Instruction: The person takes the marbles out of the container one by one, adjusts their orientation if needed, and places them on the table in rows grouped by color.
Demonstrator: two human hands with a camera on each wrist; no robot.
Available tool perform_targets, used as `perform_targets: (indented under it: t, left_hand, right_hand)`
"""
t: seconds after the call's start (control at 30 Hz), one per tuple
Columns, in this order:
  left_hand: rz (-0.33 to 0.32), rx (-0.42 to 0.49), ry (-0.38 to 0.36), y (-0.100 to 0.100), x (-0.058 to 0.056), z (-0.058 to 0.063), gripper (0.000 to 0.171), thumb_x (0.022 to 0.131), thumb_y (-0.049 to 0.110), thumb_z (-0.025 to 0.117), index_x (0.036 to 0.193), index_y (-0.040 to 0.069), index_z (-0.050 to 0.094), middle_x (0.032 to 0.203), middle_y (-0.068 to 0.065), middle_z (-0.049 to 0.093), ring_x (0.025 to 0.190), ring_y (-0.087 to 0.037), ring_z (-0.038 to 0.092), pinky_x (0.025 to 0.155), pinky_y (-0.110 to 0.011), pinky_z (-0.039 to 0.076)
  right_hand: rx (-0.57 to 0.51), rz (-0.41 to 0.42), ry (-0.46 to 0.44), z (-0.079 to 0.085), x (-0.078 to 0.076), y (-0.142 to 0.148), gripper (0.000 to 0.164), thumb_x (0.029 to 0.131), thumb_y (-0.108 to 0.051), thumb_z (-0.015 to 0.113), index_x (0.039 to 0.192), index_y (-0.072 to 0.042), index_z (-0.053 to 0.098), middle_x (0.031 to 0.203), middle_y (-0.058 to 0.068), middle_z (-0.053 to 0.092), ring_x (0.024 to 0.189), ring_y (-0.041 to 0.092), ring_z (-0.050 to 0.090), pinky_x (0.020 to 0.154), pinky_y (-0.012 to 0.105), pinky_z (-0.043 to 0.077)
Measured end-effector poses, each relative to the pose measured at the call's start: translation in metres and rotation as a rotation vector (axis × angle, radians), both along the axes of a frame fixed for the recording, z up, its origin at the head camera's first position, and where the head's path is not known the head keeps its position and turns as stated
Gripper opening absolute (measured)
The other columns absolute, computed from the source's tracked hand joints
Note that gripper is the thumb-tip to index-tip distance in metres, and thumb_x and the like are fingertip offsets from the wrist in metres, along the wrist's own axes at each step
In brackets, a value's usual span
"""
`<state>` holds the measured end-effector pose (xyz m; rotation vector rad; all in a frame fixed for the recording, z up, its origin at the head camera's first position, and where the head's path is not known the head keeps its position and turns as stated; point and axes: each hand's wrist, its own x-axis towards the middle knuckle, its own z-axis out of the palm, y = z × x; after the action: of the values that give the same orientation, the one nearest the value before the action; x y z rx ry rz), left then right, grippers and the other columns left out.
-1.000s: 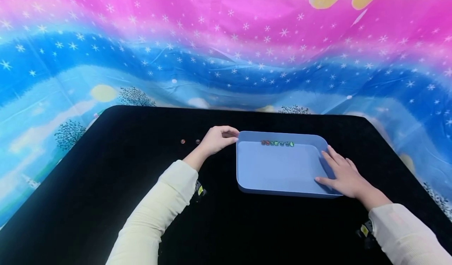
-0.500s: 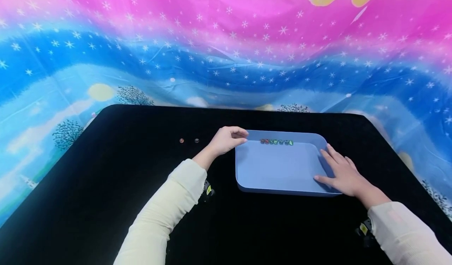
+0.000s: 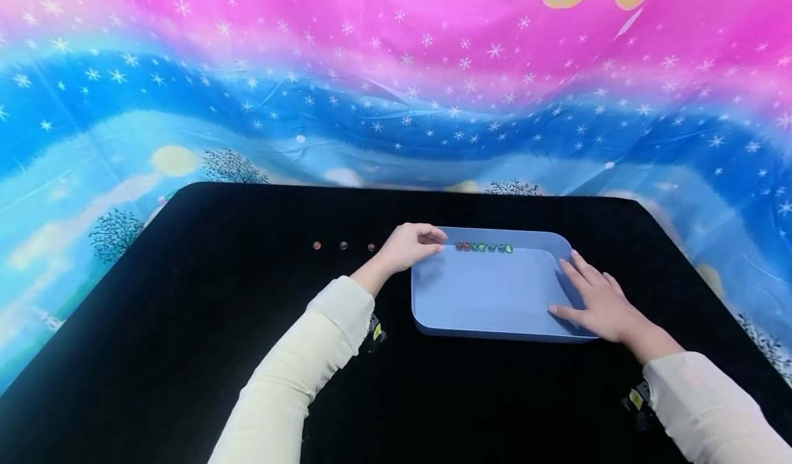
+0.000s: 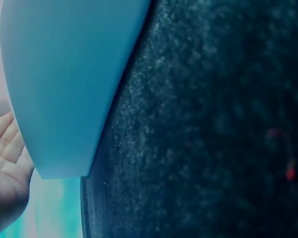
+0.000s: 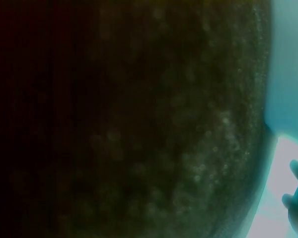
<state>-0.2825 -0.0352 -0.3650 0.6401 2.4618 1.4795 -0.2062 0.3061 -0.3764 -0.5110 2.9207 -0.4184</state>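
A shallow blue-grey tray [image 3: 489, 292] lies on the black table, and several small round glass pieces [image 3: 482, 247], reddish and green, line up inside along its back wall. My left hand [image 3: 408, 245] reaches over the tray's left end, thumb and fingertips close together left of that row; whether anything is between them is hidden. In the left wrist view, the hand [image 4: 10, 168] shows beyond the tray wall [image 4: 64, 89]. On the tray's right rim rests my right hand [image 3: 597, 302], fingers spread and thumb over the inside.
Left of the tray, a reddish piece [image 3: 317, 245], a dark piece [image 3: 343, 245] and another reddish piece [image 3: 371, 247] sit spaced in a row on the black tabletop [image 3: 247, 299]. A colourful snowflake-patterned cloth [image 3: 371, 106] hangs behind the table.
My left hand has moved right, from the tray's left edge to over its inside, uncovering the third loose piece on the table. The right hand stays on the rim.
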Motion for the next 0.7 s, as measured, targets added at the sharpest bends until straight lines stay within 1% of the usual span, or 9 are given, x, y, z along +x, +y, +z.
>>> perform_targets:
  t: [0.2,0.43,0.7]
  left_hand:
    - [-0.001,-0.012,0.010,0.006,-0.004,-0.002,0.024,0.083,0.015,0.059,0.105,0.006,0.061,0.099,0.000,0.060,0.090,-0.010,0.055,0.070,-0.023,0.045]
    - [-0.002,-0.020,0.011,0.015,-0.010,-0.003,0.024,0.082,0.012,0.059,0.105,0.004,0.061,0.101,-0.005,0.060,0.088,-0.010,0.055,0.068,-0.021,0.045]
    - [0.007,-0.081,0.019,0.023,-0.015,-0.002,0.024,0.082,0.011,0.059,0.106,0.006,0.061,0.100,-0.003,0.060,0.088,-0.010,0.054,0.070,-0.021,0.045]
  right_hand:
    - [0.005,-0.004,0.013,-0.001,0.000,0.000,0.089,0.079,-0.053,0.050,0.137,0.001,0.010,0.141,0.020,-0.007,0.125,0.040,0.002,0.091,0.061,0.002]
    - [-0.004,-0.007,0.010,-0.001,0.000,0.000,0.089,0.079,-0.053,0.050,0.137,0.001,0.009,0.141,0.018,-0.009,0.126,0.039,0.000,0.092,0.061,0.002]
    - [0.011,-0.019,0.012,-0.001,0.001,-0.002,0.090,0.079,-0.054,0.050,0.137,0.002,0.010,0.141,0.020,-0.007,0.124,0.043,0.004,0.091,0.062,0.003]
